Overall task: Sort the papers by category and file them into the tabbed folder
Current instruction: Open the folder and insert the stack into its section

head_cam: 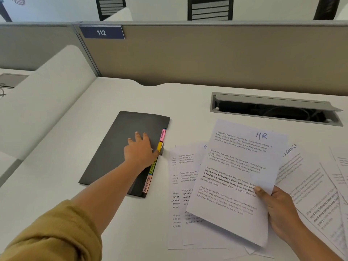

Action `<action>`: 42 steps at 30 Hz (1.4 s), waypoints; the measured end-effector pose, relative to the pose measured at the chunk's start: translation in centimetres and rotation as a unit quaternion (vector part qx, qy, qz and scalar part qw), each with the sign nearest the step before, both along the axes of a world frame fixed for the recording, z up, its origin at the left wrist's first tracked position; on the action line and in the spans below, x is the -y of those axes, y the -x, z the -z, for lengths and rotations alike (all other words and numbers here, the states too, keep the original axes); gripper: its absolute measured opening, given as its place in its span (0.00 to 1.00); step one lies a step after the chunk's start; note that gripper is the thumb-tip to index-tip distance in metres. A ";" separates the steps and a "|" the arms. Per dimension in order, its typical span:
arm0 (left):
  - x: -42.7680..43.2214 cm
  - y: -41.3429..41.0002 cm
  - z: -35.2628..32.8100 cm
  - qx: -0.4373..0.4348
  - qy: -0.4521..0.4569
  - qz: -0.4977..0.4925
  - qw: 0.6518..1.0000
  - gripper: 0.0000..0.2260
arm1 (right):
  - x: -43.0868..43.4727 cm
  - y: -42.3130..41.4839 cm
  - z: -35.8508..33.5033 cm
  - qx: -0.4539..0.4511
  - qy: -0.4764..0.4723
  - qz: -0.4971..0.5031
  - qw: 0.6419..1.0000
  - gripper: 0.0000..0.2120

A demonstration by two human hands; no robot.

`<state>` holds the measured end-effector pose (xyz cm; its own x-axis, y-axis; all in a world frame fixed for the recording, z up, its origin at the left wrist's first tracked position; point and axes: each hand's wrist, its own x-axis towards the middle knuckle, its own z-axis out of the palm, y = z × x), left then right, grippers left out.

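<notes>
White office surface [56,185], black tabbed folder [120,147] laid closed at centre-left, left hand [140,149] pressed flat on it, fingers spread, HR sheet [235,178] gripped by right hand [276,210], other papers [180,194] scattered underneath.

1. White desk [188,95].
2. Open grey cable tray [273,110], far right, recessed in desk.
3. Beige partition [226,57] behind desk; blue plate "112" [101,32] at its far left.
4. Black chairs [210,8] beyond partition.
</notes>
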<state>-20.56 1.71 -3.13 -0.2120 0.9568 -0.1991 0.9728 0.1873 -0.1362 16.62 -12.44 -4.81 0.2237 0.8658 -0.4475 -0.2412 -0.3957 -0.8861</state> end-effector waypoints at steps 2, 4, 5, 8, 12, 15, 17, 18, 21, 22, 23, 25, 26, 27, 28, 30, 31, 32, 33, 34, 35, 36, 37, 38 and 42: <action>-0.2 -0.4 -0.5 -0.015 0.000 0.025 1.000 0.37 | -0.1 0.1 -0.1 -0.001 0.002 -0.001 1.000 0.29; -0.2 -0.6 -0.9 -0.022 0.008 0.053 0.998 0.35 | 0.0 0.1 -0.1 0.001 -0.004 -0.004 1.000 0.39; -0.2 -0.5 -1.2 -0.026 0.015 0.069 0.997 0.33 | 0.0 0.0 -0.1 0.003 -0.007 -0.002 1.000 0.41; -0.2 -0.5 -2.7 -0.066 0.040 0.122 0.990 0.27 | -0.1 0.0 -0.1 -0.009 -0.008 0.009 1.000 0.19; 0.4 -1.2 -5.3 -0.133 0.077 0.126 0.980 0.13 | -0.3 0.0 0.0 0.008 0.009 0.009 1.000 0.06; 0.6 -1.8 -6.0 -0.133 0.049 0.133 0.981 0.10 | -0.5 0.1 -0.2 0.024 0.015 0.009 1.000 0.08; 0.9 -2.2 -5.9 -0.132 0.011 0.142 0.981 0.11 | -0.5 0.1 -0.2 0.025 0.021 0.012 0.999 0.08; 1.2 -2.5 -5.7 -0.131 -0.010 0.149 0.980 0.14 | -0.5 0.0 -0.2 0.022 0.020 0.012 0.999 0.08; 2.4 -3.7 -4.7 -0.112 -0.039 0.172 0.978 0.31 | -0.3 0.1 -0.4 0.011 0.004 -0.002 1.000 0.18; 2.7 -4.1 -4.4 -0.100 -0.037 0.173 0.979 0.35 | -0.3 0.0 -0.4 0.014 0.001 -0.011 1.000 0.27; 2.9 -4.3 -4.1 -0.090 -0.034 0.170 0.981 0.37 | -0.3 -0.1 -0.4 0.016 -0.001 -0.016 1.000 0.32; 3.1 -4.5 -3.7 -0.079 -0.038 0.165 0.982 0.38 | -0.3 -0.1 -0.4 0.008 -0.001 -0.011 1.000 0.27; 3.1 -4.5 -3.6 -0.081 -0.041 0.163 0.982 0.39 | -0.3 -0.1 -0.4 0.002 -0.004 -0.007 1.000 0.22; 3.0 -4.4 -3.3 -0.087 -0.043 0.160 0.982 0.40 | -0.3 0.0 -0.4 0.000 -0.005 -0.005 1.000 0.17; 3.0 -4.3 -3.1 -0.093 -0.047 0.156 0.982 0.41 | -0.3 -0.1 -0.4 -0.003 -0.003 -0.003 1.000 0.14; 3.0 -4.1 -2.7 -0.098 -0.050 0.153 0.982 0.43 | -0.3 -0.1 -0.5 -0.005 -0.004 -0.005 1.000 0.15; 3.1 -4.0 -2.7 -0.100 -0.048 0.154 0.982 0.43 | -0.2 0.0 -0.7 -0.003 -0.005 -0.008 1.000 0.22; 3.2 -4.1 -2.8 -0.101 -0.046 0.158 0.981 0.43 | -0.2 -0.1 -0.7 0.000 -0.004 -0.014 1.000 0.30; 3.3 -4.1 -2.9 -0.101 -0.042 0.165 0.980 0.43 | -0.1 -0.1 -0.7 0.000 -0.006 -0.018 1.000 0.37; 3.4 -4.1 -3.0 -0.098 -0.038 0.174 0.979 0.43 | -0.1 -0.1 -0.6 0.003 -0.009 -0.019 1.000 0.40; 3.4 -4.2 -3.3 -0.093 -0.030 0.182 0.978 0.43 | -0.1 -0.1 -0.6 0.006 -0.009 -0.019 1.000 0.39; 3.5 -4.2 -3.8 -0.088 -0.020 0.191 0.977 0.43 | -0.1 -0.2 -0.6 0.006 -0.008 -0.020 1.000 0.34; 3.4 -4.2 -4.3 -0.084 -0.008 0.200 0.976 0.43 | -0.2 -0.1 -0.7 0.000 -0.005 -0.020 1.000 0.26; 3.4 -4.1 -4.8 -0.084 0.002 0.210 0.974 0.43 | -0.2 -0.1 -0.8 -0.004 -0.001 -0.016 1.000 0.18; 2.6 -3.3 -5.9 -0.102 0.032 0.216 0.971 0.39 | -0.1 0.1 -1.3 -0.005 0.008 -0.012 1.000 0.24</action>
